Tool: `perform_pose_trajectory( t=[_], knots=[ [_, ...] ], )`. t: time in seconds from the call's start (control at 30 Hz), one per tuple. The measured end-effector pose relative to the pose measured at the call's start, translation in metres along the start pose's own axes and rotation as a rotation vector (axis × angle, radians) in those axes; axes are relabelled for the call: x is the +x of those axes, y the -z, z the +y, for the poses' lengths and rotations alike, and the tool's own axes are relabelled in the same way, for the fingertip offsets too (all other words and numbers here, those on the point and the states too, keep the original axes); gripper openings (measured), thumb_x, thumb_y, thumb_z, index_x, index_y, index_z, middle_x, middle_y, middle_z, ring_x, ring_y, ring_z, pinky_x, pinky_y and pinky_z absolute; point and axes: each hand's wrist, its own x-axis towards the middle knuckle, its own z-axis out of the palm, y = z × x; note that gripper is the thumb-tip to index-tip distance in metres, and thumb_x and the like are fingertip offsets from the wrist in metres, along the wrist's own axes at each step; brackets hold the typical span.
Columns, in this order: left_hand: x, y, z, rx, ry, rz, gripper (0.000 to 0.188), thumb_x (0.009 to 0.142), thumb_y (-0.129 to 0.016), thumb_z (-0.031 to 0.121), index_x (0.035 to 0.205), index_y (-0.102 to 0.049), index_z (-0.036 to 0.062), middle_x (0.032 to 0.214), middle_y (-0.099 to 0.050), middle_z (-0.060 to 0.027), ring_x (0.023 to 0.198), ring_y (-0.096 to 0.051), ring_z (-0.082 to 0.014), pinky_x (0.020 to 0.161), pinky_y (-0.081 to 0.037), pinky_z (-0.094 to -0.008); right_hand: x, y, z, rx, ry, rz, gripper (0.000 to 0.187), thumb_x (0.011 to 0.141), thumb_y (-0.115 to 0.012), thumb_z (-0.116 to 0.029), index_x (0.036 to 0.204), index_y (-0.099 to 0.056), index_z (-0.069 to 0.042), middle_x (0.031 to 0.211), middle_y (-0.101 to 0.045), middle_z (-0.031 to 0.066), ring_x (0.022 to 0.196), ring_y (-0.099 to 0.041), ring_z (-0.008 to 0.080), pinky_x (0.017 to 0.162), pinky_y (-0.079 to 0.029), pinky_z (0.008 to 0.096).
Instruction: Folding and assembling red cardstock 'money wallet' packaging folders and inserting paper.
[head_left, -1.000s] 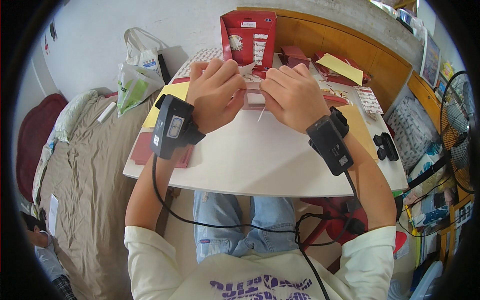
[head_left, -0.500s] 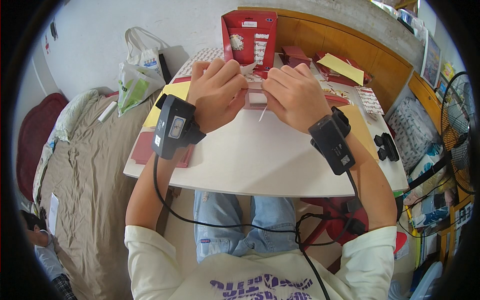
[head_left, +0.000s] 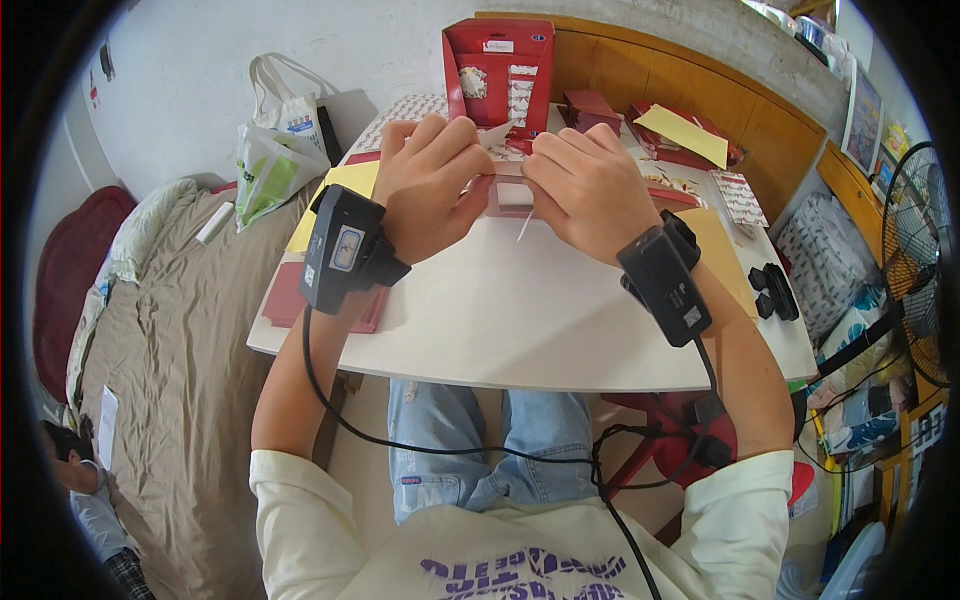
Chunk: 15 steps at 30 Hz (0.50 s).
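Note:
Both hands are raised over the far half of the white table [head_left: 480, 310], close together with fingers bent inward. My left hand [head_left: 435, 185] is closed, its thumb against the fingers; what it pinches is hidden. A pointed whitish paper piece [head_left: 497, 135] shows just beyond its knuckles. Closed as well, my right hand [head_left: 590, 195] has a thin white strip [head_left: 525, 224] hanging from beside its thumb. Between the hands a small white block [head_left: 515, 194] lies over a dull red flat piece. Behind them stands an upright red display box [head_left: 500, 75] with small printed cards.
Red card stacks [head_left: 588, 108] and a yellow sheet [head_left: 685, 137] lie at the back right. More red cards [head_left: 290, 312] are at the left edge. Black earpiece-like objects [head_left: 773, 292] rest at the right, near a fan [head_left: 915, 262]. A cable [head_left: 450, 450] crosses my lap.
My left hand and wrist have shifted very slightly left. My right hand stays nearly in place, and the white strip still hangs beside it.

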Motion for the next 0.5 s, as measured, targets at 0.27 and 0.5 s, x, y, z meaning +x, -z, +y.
perform_pose_trajectory(
  t=[0.27, 0.5],
  knots=[
    [0.001, 0.004, 0.002, 0.026, 0.025, -0.013, 0.015, 0.075, -0.069, 0.004, 0.082, -0.06, 0.0126, 0.083, -0.052, -0.0007, 0.085, -0.052, -0.0198, 0.079, -0.032, -0.0363, -0.005, 0.007, 0.007, 0.03, -0.031, -0.049, 0.011, 0.074, -0.067, -0.009, 0.084, -0.063, -0.009, 0.091, -0.061, 0.0021, 0.088, -0.058, 0.0192, 0.077, -0.039, 0.0342],
    [0.002, 0.002, 0.0, 0.003, 0.008, -0.019, 0.017, 0.073, -0.072, 0.007, 0.087, -0.063, 0.0135, 0.087, -0.056, 0.0013, 0.086, -0.054, -0.0188, 0.081, -0.033, -0.0366, -0.01, 0.01, 0.008, 0.052, -0.035, -0.083, 0.015, 0.074, -0.066, -0.005, 0.088, -0.059, -0.006, 0.089, -0.056, 0.0055, 0.087, -0.054, 0.0237, 0.077, -0.04, 0.0359]
  ],
)
